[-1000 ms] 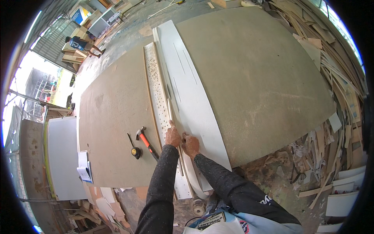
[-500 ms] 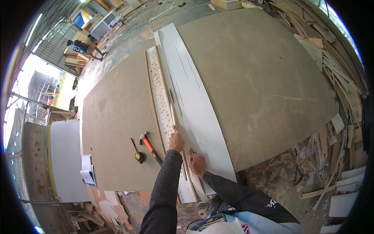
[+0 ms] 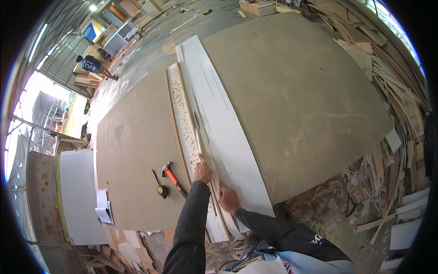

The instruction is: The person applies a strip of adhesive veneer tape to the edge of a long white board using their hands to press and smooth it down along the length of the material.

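Side by side on a large brown sheet lie a long white panel (image 3: 229,128) with thin dark slits and a narrow white board (image 3: 180,107) covered in small holes. Between them run slim strips standing along the edges. My left hand (image 3: 203,172) is closed over a thin white edging strip (image 3: 197,137), index finger stretched forward along it. Just nearer and to the right, my right hand (image 3: 228,199) is curled around a pale flexible band (image 3: 228,223), which bends down toward me; the fingertips are partly hidden. Left of my hands lie a claw hammer (image 3: 174,179) with an orange-black handle and a tape measure (image 3: 162,191).
The brown sheet (image 3: 301,100) reaches far to both sides. Wood offcuts (image 3: 388,91) are heaped along the right, with scraps on the floor near me. A notepad (image 3: 103,208) sits at the sheet's left edge. Another person (image 3: 91,65) bends over at the far left.
The whole view has shifted slightly, so the panels and tools appear lower. Both hands keep nearly the same place against the boards.
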`<control>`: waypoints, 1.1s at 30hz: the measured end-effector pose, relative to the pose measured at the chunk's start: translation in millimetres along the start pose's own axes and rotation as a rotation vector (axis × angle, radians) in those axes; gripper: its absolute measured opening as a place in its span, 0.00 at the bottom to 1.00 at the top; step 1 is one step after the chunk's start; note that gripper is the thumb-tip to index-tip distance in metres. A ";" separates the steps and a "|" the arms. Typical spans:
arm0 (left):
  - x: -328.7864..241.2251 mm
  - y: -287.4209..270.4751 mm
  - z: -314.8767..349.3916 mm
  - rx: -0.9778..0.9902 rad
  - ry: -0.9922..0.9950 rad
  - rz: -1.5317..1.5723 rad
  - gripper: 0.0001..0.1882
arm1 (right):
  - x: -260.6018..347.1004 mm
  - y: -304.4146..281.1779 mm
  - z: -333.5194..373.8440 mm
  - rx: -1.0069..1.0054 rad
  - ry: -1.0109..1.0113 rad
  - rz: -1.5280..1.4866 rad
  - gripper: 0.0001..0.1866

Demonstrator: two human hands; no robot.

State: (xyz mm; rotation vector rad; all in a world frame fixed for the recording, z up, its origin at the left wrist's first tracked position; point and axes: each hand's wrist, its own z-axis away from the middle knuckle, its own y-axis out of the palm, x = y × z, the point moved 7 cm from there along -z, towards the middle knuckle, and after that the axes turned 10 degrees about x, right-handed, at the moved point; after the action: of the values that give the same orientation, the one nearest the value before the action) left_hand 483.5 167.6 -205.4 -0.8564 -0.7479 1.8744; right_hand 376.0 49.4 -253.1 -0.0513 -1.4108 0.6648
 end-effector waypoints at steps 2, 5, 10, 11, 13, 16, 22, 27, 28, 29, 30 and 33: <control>-5.5 0.0 6.8 0.002 -0.014 -0.035 0.41 | 5.8 -7.2 33.8 -0.082 -0.082 -0.006 0.21; -6.0 3.3 0.8 -0.021 0.006 -0.070 0.42 | 5.2 -9.6 30.2 -0.048 -0.097 0.058 0.24; 5.7 5.9 1.0 -0.005 -0.005 -0.019 0.41 | 7.3 -6.5 -19.5 0.011 -0.103 0.145 0.20; 6.5 4.2 1.7 -0.017 -0.002 -0.036 0.41 | 10.7 -8.1 -34.7 0.013 -0.102 0.150 0.18; -9.3 0.5 3.5 -0.035 0.011 -0.049 0.41 | 6.7 -18.3 -71.3 0.022 -0.074 0.115 0.15; -24.9 1.8 -4.6 -0.059 0.020 -0.046 0.43 | 0.3 -34.6 -97.4 -0.055 -0.091 0.056 0.15; 10.4 -5.2 9.2 -0.020 -0.035 -0.033 0.42 | 24.7 -2.8 -8.9 0.135 0.008 0.044 0.29; -7.7 6.2 0.0 -0.002 0.018 -0.035 0.42 | -5.4 1.2 41.1 0.035 -0.012 0.025 0.29; -7.1 9.5 -0.8 0.005 0.025 -0.043 0.42 | -3.5 -2.2 38.0 -0.043 -0.035 0.050 0.29; -9.4 6.8 -2.0 0.006 0.037 -0.057 0.41 | -2.2 -2.9 30.5 -0.003 -0.005 0.059 0.28; -4.8 4.5 -0.8 -0.005 0.032 -0.054 0.41 | 0.7 -1.6 22.0 0.050 0.022 0.063 0.28; -3.6 6.0 -0.9 -0.027 0.036 -0.061 0.42 | 1.7 -4.6 -20.3 0.027 -0.030 0.099 0.26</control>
State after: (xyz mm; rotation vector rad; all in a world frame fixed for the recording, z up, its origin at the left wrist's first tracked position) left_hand 482.5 162.1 -209.7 -0.8726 -0.7705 1.7942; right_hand 396.4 53.5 -253.5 -0.0903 -1.4347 0.7689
